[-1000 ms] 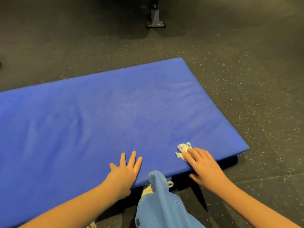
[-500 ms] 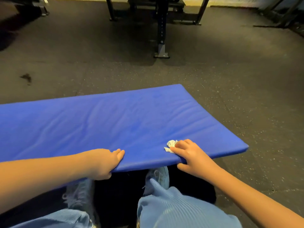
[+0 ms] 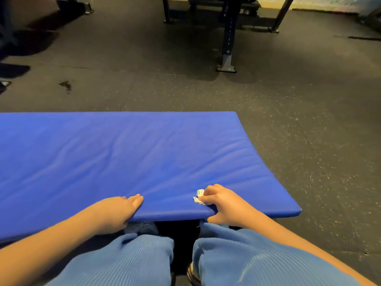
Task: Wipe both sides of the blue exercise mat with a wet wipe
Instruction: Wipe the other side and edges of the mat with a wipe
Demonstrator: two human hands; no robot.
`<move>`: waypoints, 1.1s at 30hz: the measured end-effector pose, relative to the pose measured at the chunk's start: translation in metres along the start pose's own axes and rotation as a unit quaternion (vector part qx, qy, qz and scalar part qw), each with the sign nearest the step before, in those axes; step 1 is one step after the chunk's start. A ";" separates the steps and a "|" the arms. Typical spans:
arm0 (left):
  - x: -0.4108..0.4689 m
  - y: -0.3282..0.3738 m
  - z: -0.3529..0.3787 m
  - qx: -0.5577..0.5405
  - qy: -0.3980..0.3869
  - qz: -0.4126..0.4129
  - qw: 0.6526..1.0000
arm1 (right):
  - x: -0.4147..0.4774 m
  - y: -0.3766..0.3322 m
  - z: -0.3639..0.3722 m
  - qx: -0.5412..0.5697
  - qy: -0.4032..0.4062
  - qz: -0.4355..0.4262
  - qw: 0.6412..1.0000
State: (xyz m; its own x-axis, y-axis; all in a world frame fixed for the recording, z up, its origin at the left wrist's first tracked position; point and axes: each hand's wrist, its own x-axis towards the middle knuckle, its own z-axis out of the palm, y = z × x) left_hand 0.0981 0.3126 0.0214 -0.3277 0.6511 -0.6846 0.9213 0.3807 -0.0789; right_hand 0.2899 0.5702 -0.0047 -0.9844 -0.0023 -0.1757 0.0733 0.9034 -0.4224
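Both hands were on the mat (image 3: 144, 162), and its near edge was up off the floor (image 3: 309, 120), level above the knees (image 3: 127, 261)! The left hand (image 3: 117, 211) gripped that edge, fingers pressed together and flat on top, thumb tucked out of sight below. The right hand (image 3: 222, 203) gripped the same edge nearer the right corner, fingers curled over the top, thumb hooked underneath. Under those curled fingers sat the wipe (image 3: 199, 196), a small white crumpled wad pinned against the blue surface, only its left side peeking out. The mat ran wide across the view and off the left side, its cover rippled with soft creases; whether the far edge touched the floor, I couldn't tell. Between the knees, a shoe (image 3: 142, 228) showed in the shadow below the mat. Well beyond, a dark steel post (image 3: 228, 38) stood on the speckled floor.
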 end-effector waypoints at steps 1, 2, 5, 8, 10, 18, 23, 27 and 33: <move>0.003 -0.001 0.004 -0.008 0.001 0.002 1.000 | 0.000 0.002 0.002 -0.007 -0.016 0.005 1.000; 0.006 -0.001 0.009 -0.015 0.001 0.006 1.000 | 0.001 0.005 0.003 -0.017 -0.035 0.009 0.999; 0.014 0.001 0.022 -0.022 -0.004 0.012 1.000 | 0.002 0.008 0.008 -0.040 -0.080 0.025 0.996; 0.018 0.007 0.027 -0.015 -0.034 0.015 0.999 | -0.001 0.012 0.015 0.001 -0.097 0.071 0.993; 0.018 0.008 0.019 -0.029 -0.056 0.014 0.998 | -0.004 0.018 0.019 0.011 -0.097 0.089 0.991; 0.083 0.018 -0.021 -0.165 -0.020 -0.016 0.986 | -0.017 0.024 0.025 0.097 -0.012 0.183 0.978; 0.123 0.067 -0.008 -0.213 0.070 0.048 0.973 | -0.035 0.042 0.021 0.139 -0.015 0.203 0.969; 0.132 0.076 0.022 -0.211 0.107 0.050 0.970 | -0.033 0.079 0.024 0.032 0.086 0.345 0.934; 0.141 0.076 0.028 -0.205 0.132 0.046 0.969 | -0.050 0.056 0.039 0.118 0.006 0.171 0.978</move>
State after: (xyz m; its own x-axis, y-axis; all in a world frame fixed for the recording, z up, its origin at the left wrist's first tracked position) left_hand 0.1280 0.4149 -0.1013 -0.3408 0.8189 -0.4619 0.8061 0.5073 0.3046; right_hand 0.3494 0.6041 -0.0543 -0.8974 0.2889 -0.3334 0.4324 0.7258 -0.5350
